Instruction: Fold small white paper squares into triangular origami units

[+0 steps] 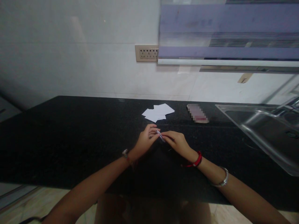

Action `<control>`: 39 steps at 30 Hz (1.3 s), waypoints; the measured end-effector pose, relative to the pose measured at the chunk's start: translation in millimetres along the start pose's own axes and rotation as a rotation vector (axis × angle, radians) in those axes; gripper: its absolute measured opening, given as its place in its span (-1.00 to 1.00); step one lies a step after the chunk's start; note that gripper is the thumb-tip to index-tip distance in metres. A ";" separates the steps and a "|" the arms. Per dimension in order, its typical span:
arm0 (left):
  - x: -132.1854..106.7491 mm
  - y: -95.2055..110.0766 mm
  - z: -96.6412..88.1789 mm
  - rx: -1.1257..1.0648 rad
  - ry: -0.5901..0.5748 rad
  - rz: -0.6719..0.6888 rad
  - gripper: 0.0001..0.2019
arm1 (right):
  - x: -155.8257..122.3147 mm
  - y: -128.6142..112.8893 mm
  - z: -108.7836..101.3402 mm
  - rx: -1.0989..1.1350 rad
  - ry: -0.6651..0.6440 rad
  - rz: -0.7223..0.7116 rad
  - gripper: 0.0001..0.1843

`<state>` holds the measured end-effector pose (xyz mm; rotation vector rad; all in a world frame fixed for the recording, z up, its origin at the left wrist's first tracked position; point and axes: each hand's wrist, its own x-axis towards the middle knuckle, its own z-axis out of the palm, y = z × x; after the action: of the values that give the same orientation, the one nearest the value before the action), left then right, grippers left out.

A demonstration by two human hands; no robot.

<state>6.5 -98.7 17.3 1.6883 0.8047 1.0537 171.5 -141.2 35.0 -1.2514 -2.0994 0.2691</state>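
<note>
Pinching 1 thin, pale, papery piece (160,136) between them, the left hand (146,137) and right hand (177,141) nearly met over the dark, speckled countertop (70,133). Just beyond, flat, sharp-cornered white sheets (161,112) overlapped loosely, well apart from the smooth metal sink (252,135).

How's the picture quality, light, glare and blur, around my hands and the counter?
Head view: dim, the black counter hiding most shadow detail; head view: white papers bright, nearly featureless; head view: pale glare on the sink; head view: the thin item between left hand and right hand looks soft, details unreadable.
</note>
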 end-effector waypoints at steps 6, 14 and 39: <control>-2.6 2.6 6.0 0.136 0.023 0.075 -0.64 | -0.7 -1.9 2.6 -0.072 0.042 -0.018 -0.76; -1.4 1.5 12.3 0.240 0.148 -0.088 -0.61 | -1.0 -4.9 6.1 -0.072 0.158 -0.063 -0.81; -2.1 11.9 3.1 -0.023 -0.104 -0.022 -0.92 | -0.7 4.4 1.3 0.077 0.213 -0.064 -0.81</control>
<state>9.0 -105.6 27.4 1.6970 0.7394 0.9486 174.0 -139.4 31.6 -1.1149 -1.9246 0.1777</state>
